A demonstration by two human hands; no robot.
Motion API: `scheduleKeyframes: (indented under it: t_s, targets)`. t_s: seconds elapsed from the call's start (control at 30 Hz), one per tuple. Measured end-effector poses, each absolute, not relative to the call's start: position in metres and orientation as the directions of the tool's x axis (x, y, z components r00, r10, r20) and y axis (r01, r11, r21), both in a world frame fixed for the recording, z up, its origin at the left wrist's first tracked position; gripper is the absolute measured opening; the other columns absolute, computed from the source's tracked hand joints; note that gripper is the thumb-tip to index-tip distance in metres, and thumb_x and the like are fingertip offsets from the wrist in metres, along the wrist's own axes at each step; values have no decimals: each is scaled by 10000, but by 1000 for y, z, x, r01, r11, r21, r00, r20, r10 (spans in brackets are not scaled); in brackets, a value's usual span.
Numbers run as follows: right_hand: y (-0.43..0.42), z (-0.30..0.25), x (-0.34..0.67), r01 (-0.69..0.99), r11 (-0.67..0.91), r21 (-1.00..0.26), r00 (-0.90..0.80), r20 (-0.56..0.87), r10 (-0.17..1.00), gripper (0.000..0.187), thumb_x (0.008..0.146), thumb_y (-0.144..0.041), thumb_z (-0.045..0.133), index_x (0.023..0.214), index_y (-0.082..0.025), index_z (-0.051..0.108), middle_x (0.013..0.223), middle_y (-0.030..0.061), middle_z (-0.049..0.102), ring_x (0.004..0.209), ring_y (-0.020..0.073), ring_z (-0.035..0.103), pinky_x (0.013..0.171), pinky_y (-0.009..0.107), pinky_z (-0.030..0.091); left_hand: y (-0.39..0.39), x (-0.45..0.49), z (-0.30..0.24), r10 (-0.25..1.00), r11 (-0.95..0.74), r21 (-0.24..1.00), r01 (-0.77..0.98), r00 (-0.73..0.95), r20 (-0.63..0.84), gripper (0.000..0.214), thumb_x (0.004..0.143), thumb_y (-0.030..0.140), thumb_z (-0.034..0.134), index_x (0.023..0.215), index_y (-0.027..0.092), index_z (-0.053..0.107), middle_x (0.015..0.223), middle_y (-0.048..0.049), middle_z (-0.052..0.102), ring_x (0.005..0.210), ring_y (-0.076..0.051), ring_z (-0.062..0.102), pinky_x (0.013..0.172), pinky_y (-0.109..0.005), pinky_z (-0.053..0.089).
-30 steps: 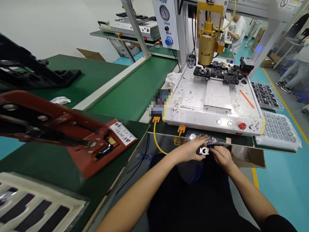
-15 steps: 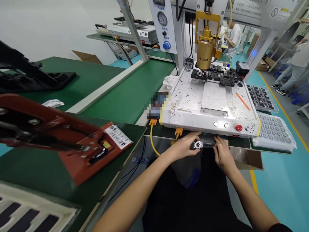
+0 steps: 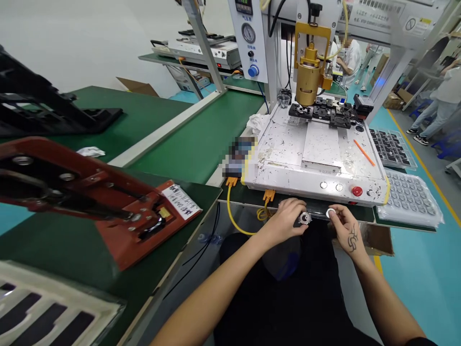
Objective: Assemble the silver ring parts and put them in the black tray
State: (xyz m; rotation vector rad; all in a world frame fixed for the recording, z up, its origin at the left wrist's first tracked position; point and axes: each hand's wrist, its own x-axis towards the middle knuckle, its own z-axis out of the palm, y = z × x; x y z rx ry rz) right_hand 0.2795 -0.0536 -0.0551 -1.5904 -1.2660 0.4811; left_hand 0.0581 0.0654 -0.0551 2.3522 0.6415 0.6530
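Between the thumb and fingers of my left hand (image 3: 289, 218) is a small round metal part (image 3: 305, 218) with a dark opening in its middle. A short way to the right, my right hand (image 3: 346, 228) pinches a white ring-like disc (image 3: 330, 212) at its fingertips. Both hands are at the front edge of the bench, just below the white press machine (image 3: 288, 173). Some clear plastic lies between them; its shape is hard to make out.
A gold press head (image 3: 307, 84) hangs over black fixtures (image 3: 334, 113). An orange stick (image 3: 364, 153) lies on the machine bed. Clear trays of round parts (image 3: 410, 197) stand at right. A red lever press (image 3: 144, 216) is at left. A person (image 3: 349, 60) sits beyond.
My right hand has turned and lifted, and now shows a white disc at its fingertips. My left hand has shifted slightly right with the metal part. The camera view has moved a little.
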Motion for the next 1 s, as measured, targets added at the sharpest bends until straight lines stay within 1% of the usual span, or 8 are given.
scheduleKeyframes:
  t_s: [0.1,0.17,0.23,0.3,0.4,0.6,0.8,1.0]
  targets:
    - [-56,-32,272,402,29,-915,308,165,937,329,1094,-459,611,1243,-202,752,695,-23,602,590,161,595,559,295,517,56,51,-47,666,-569,784,248,699,262,320,853,216,798,1133,218,644,1244,-115,735,1200,-319,666,1067,-495,512]
    - [-55,-19,266,303,13,-953,291,105,951,344,1055,-474,677,1251,-210,776,702,-27,597,601,154,593,583,299,518,47,46,-40,737,-367,912,181,655,166,357,863,247,806,1176,219,636,1096,-66,744,991,-243,706,926,-412,571]
    - [-53,-11,260,144,-10,-990,301,34,953,359,979,-480,784,1220,-214,785,755,-20,635,600,140,593,583,297,517,36,40,-34,782,-87,995,50,622,37,406,858,273,837,1203,208,632,1037,-41,735,888,-191,715,821,-338,592]
    - [-49,-9,255,-42,-43,-998,303,-54,952,357,901,-467,875,1127,-206,783,748,-24,655,561,122,576,543,282,495,27,35,-28,792,175,978,-114,607,-71,462,819,276,898,1191,193,637,1040,-38,736,879,-174,740,802,-309,615]
    - [-44,-13,249,-214,-100,-972,240,-151,959,335,859,-460,920,978,-199,747,651,-42,637,515,114,551,503,264,465,15,30,-19,789,391,876,-282,593,-161,542,753,252,977,1179,177,650,1045,-38,757,880,-186,797,847,-330,656]
    - [-48,-17,242,-235,-133,-963,169,-175,970,326,894,-473,895,979,-201,736,647,-34,666,541,130,607,555,276,532,0,22,-4,791,509,780,-363,555,-258,631,702,189,1030,1229,155,685,1146,-102,826,1044,-273,840,996,-388,660]
    - [-51,-1,239,-302,-220,-928,67,-251,966,368,872,-508,908,859,-206,698,615,-33,637,516,119,575,511,256,523,-9,13,-1,802,513,755,-409,542,-252,495,907,372,902,1308,147,719,1206,-145,831,1109,-310,826,1051,-478,651]
    - [-53,11,234,-300,-305,-904,-2,-319,948,429,859,-556,902,810,-206,660,605,-27,620,468,101,487,443,240,440,-15,5,3,802,482,775,-408,562,-202,440,951,342,862,1337,170,741,1317,-159,805,1198,-339,796,1115,-537,615]
